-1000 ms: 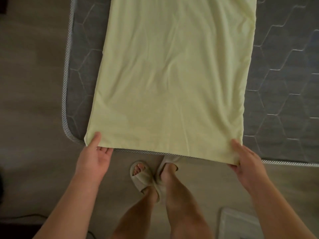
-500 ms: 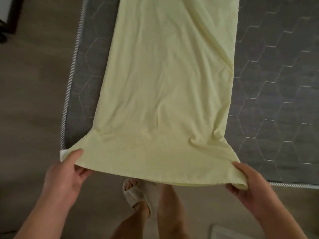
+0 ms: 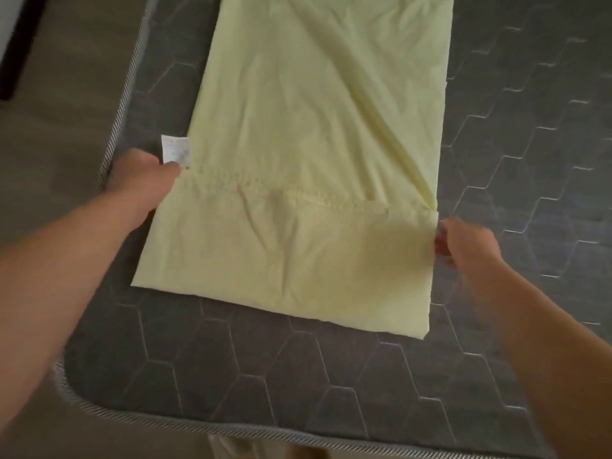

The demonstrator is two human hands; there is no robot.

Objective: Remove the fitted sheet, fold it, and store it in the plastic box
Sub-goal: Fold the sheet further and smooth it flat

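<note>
One head-worn camera looks steeply down, close over the sheet [image 3: 314,144] and mattress [image 3: 265,376].

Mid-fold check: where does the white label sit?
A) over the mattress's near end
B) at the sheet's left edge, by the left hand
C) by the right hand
B: the white label sticks out from the left edge of the sheet, right beside the left hand.

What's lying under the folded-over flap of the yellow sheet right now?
Beyond the flap, the sheet lies flat on the grey mattress. Directly under the flap, everything is covered, so only more sheet is likely there.
</note>
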